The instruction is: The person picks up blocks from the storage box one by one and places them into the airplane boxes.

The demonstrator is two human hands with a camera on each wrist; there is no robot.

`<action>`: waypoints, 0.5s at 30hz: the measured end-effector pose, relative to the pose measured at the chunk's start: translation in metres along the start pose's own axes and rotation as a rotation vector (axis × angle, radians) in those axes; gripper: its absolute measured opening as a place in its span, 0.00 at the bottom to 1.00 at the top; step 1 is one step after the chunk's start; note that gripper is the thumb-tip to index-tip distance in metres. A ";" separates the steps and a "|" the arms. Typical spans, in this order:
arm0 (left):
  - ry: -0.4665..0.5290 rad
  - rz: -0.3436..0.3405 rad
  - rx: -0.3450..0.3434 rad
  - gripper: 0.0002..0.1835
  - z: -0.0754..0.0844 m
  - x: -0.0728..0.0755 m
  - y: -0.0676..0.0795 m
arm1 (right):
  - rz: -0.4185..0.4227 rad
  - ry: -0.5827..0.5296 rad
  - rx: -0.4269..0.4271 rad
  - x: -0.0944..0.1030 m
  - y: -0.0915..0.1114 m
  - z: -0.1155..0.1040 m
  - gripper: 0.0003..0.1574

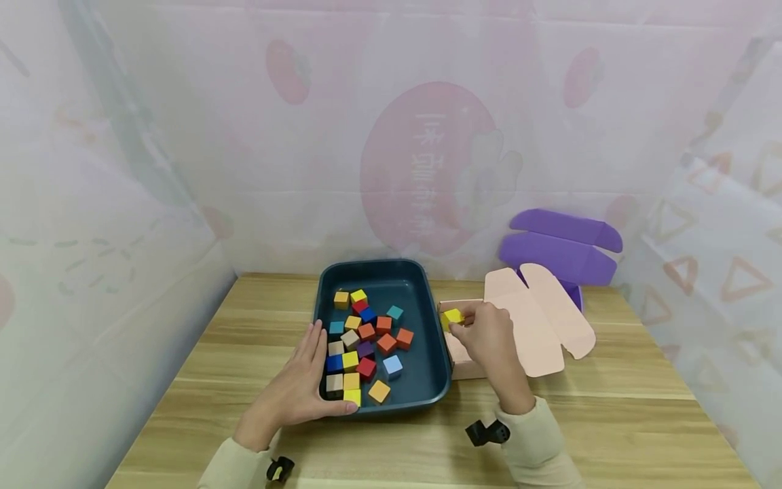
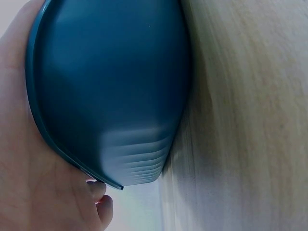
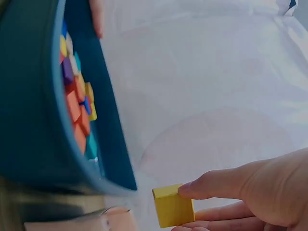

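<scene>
A yellow wooden cube (image 1: pixel 453 318) is pinched between the thumb and fingers of my right hand (image 1: pixel 489 334). That hand holds it above the near-left part of a pink cardboard box (image 1: pixel 469 369), just right of the dark teal tray (image 1: pixel 421 380). The right wrist view shows the same yellow cube (image 3: pixel 174 206) at the fingertips. My left hand (image 1: pixel 293 387) rests on the tray's near-left corner, its fingers straight along the left rim and its thumb on the front rim. Many coloured cubes, such as an orange cube (image 1: pixel 379 391) and a light blue cube (image 1: pixel 393 367), lie in the tray, mostly toward its left side.
The pink box's lid (image 1: pixel 537 326) is folded open to the right. Behind it stands an opened purple cardboard box (image 1: pixel 559 255). All sit on a wooden table (image 1: pixel 617 407), with a pale printed sheet (image 1: pixel 293 170) hanging behind and at the sides.
</scene>
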State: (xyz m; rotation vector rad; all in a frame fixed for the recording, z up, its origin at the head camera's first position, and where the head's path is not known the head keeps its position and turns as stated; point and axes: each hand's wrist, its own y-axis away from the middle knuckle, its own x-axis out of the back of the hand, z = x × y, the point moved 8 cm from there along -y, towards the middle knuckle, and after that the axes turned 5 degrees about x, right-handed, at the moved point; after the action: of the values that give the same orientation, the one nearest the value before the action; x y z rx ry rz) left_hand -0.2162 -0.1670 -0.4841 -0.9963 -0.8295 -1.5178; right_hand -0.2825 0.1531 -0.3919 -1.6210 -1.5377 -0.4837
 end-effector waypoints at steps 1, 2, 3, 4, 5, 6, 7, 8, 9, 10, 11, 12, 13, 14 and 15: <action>0.001 0.000 -0.001 0.78 0.000 0.000 0.000 | 0.004 0.006 0.000 -0.001 0.000 0.003 0.14; 0.000 0.001 -0.002 0.78 0.000 0.000 0.000 | 0.008 0.011 -0.004 -0.001 -0.001 0.006 0.14; -0.001 0.001 -0.004 0.78 0.000 0.000 0.000 | 0.011 0.015 -0.007 -0.003 -0.001 0.010 0.14; -0.002 0.000 -0.004 0.78 -0.001 -0.001 0.000 | 0.014 0.022 -0.011 -0.004 -0.002 0.014 0.13; -0.003 0.001 -0.004 0.78 -0.001 -0.001 0.000 | 0.017 0.028 -0.018 -0.006 -0.002 0.018 0.13; -0.003 0.001 -0.005 0.78 -0.001 -0.001 0.000 | 0.017 0.037 -0.027 -0.009 -0.003 0.022 0.13; -0.005 0.000 -0.005 0.78 -0.001 -0.001 0.000 | 0.013 0.045 -0.038 -0.011 -0.003 0.026 0.13; -0.005 0.000 -0.004 0.78 -0.001 -0.001 0.000 | 0.009 0.048 -0.049 -0.015 -0.004 0.030 0.14; -0.005 0.000 -0.005 0.78 -0.001 -0.001 0.000 | 0.004 0.051 -0.062 -0.018 -0.004 0.034 0.14; -0.004 0.001 -0.004 0.78 -0.001 -0.001 0.000 | -0.001 0.057 -0.071 -0.021 -0.004 0.037 0.15; -0.003 0.002 -0.004 0.78 -0.001 -0.001 0.000 | -0.005 0.060 -0.081 -0.024 -0.005 0.040 0.15; -0.002 0.002 -0.004 0.78 -0.001 -0.001 0.000 | -0.010 0.063 -0.088 -0.027 -0.005 0.042 0.16; -0.003 0.002 -0.005 0.78 -0.001 -0.001 0.000 | -0.014 0.064 -0.093 -0.030 -0.005 0.045 0.16; -0.001 0.001 -0.005 0.78 -0.001 -0.001 0.000 | -0.015 0.063 -0.098 -0.033 -0.005 0.047 0.17; -0.002 0.000 -0.005 0.78 -0.001 -0.001 0.000 | -0.017 0.064 -0.102 -0.036 -0.005 0.049 0.17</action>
State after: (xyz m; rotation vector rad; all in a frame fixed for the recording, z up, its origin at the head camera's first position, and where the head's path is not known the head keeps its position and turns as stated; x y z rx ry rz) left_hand -0.2164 -0.1675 -0.4857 -1.0015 -0.8271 -1.5203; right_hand -0.3066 0.1680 -0.4457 -1.6552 -1.5017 -0.6262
